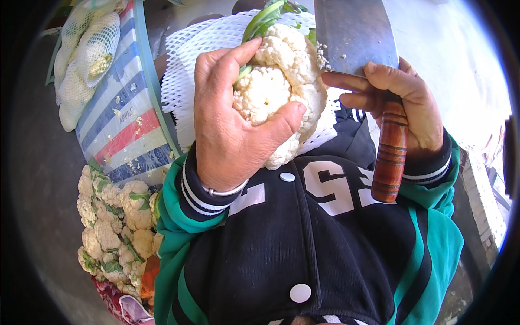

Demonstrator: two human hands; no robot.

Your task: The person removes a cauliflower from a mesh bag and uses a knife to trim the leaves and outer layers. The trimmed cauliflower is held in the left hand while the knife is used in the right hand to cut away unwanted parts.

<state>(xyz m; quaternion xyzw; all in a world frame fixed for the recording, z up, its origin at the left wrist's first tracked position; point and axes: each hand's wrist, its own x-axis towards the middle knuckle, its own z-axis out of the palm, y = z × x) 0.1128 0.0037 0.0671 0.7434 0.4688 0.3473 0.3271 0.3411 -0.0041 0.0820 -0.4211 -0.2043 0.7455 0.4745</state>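
A white cauliflower head (266, 95) with a few green leaves (266, 18) at its far end is in front of my chest. My left hand (239, 109) grips it, thumb across the florets and fingers along its left side. White foam netting (195, 53) spreads beneath and around the cauliflower. In my right hand (402, 89) is a cleaver with a broad steel blade (357, 32) and a turned wooden handle (391, 158). My thumb and fingers pinch the blade near the handle. Cauliflower crumbs cling to the blade's left edge, which is close to the head's right side.
At the left, a striped plastic sheet (122, 122) with scattered crumbs covers a surface. White net-wrapped pieces (87, 61) lie at its far end. Several cauliflower heads (118, 227) are piled near my left elbow, above a red patterned cloth or bag (118, 300). Bright light washes out the right side.
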